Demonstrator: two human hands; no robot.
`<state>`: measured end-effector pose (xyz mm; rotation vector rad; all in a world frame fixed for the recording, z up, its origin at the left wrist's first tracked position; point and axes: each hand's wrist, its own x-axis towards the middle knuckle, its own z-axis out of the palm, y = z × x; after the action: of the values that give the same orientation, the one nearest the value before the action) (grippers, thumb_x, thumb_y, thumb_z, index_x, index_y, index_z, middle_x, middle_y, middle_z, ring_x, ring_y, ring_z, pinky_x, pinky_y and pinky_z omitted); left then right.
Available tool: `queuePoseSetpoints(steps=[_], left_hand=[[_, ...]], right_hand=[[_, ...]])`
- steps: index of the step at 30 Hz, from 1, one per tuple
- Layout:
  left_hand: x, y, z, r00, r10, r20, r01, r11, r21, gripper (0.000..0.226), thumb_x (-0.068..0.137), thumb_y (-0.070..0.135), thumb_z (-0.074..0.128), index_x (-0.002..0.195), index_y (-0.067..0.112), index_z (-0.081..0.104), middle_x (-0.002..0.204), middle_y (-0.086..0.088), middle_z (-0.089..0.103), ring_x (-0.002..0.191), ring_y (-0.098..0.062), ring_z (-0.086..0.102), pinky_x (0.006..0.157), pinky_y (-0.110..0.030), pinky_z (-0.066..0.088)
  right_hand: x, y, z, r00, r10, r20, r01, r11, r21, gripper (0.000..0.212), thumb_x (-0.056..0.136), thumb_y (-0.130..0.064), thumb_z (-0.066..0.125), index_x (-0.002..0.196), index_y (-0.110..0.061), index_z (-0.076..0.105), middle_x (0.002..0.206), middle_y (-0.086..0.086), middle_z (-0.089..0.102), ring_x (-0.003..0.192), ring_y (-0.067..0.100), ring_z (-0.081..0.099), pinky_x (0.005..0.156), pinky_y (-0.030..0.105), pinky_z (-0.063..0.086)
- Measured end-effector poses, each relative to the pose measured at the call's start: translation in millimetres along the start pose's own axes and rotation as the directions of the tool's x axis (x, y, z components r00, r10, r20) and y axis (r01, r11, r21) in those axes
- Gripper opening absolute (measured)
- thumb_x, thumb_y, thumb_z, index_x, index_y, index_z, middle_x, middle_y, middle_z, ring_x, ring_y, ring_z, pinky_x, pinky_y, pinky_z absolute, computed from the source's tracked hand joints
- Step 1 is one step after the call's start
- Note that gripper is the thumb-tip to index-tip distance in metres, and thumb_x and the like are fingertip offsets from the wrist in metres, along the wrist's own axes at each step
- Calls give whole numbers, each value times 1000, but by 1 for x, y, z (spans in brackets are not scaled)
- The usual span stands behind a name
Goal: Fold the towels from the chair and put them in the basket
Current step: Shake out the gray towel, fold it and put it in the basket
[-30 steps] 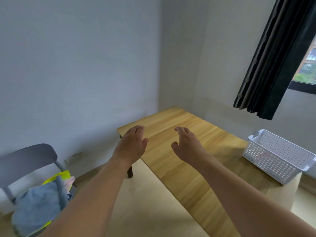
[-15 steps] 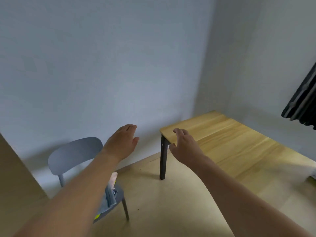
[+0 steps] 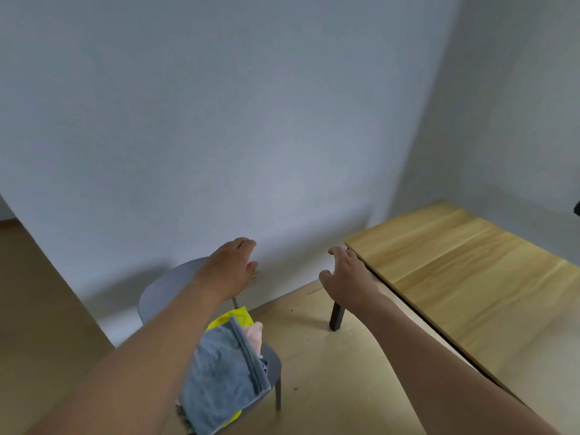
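Note:
A grey chair point(image 3: 163, 287) stands at the lower left against the wall. On its seat lies a pile of towels: a blue-grey towel point(image 3: 222, 381) on top, a yellow towel point(image 3: 233, 318) under it and a pale pink one point(image 3: 255, 335) at the right side. My left hand point(image 3: 230, 266) hovers above the chair's backrest, fingers relaxed, holding nothing. My right hand point(image 3: 348, 277) is stretched out over the floor beside the table corner, fingers loosely spread and empty. My left forearm hides part of the towel pile. The basket is out of view.
A low wooden table point(image 3: 464, 271) with a dark leg point(image 3: 336, 317) fills the right side. A blue-grey wall runs behind the chair. A brown panel point(image 3: 40, 309) stands at the far left. Light wooden floor point(image 3: 320, 372) lies between chair and table.
The view has swung left and down: the basket and curtain have left the frame, and the chair with its towels has come to the lower middle. Both hands stay outstretched and empty.

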<state>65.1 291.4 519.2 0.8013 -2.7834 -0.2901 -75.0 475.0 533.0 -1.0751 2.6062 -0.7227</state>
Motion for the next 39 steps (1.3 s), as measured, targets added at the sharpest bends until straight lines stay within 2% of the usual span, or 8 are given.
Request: queuePoseSetpoints(steps=[6,9,13,22,28,33,36,39], left_hand=[[29,-82,-1,993,13,121,-18,999,46,46,98,27,44,142,15,38,150,1,36,136,-18,35,106,-27,30],[56,-125,-3,989,27,143,-31,999,23,46,99,27,42,143,16,37,150,2,36,135,-18,36,104,-30,33],[91,-171,5,968,127,215,-128,992,-11,45,99,26,41,142,15,37,149,0,37,134,-20,38,103,-32,35],[137,-206,48,899,269,346,-282,959,-12,32,94,19,39,122,12,53,129,-4,53,115,-25,51,92,-36,46],[150,-248,202,800,393,453,-426,904,-33,29,91,19,41,114,17,58,122,-4,57,111,-25,54,88,-38,49],[139,-296,374,697,388,603,-342,919,-196,30,87,27,48,113,25,61,123,2,58,106,-22,58,91,-35,48],[131,-317,457,631,423,651,-395,897,-200,31,84,20,53,113,27,61,123,-1,59,110,-22,57,94,-33,46],[122,-333,513,674,440,593,-524,851,-36,44,84,20,55,128,25,51,131,-2,53,124,-23,48,103,-36,39]], right_hand=[[38,-43,57,997,43,58,-45,999,28,52,93,-22,46,143,-13,33,145,7,38,125,23,45,96,29,38],[62,-69,78,996,90,1,-90,995,42,50,94,-21,46,143,-13,35,145,5,40,124,21,47,89,23,36],[80,-100,110,973,195,-123,-186,980,76,48,93,-19,46,140,-15,40,141,3,45,122,20,48,90,26,37],[96,-113,174,935,329,-130,-323,944,67,45,93,-21,47,138,-16,42,129,2,54,110,18,54,90,28,44],[116,-51,318,892,451,5,-451,892,-26,43,90,-18,44,134,-14,43,129,5,52,111,23,54,91,33,46],[136,28,467,849,519,100,-510,854,-100,22,91,-21,43,111,-12,47,115,7,55,100,27,54,81,35,44],[138,71,547,837,535,115,-516,841,-161,14,90,-21,43,101,-14,45,114,9,55,102,29,54,76,34,40],[127,107,607,812,573,113,-540,810,-230,21,88,-22,45,108,-15,43,121,7,50,112,28,48,81,35,40]])
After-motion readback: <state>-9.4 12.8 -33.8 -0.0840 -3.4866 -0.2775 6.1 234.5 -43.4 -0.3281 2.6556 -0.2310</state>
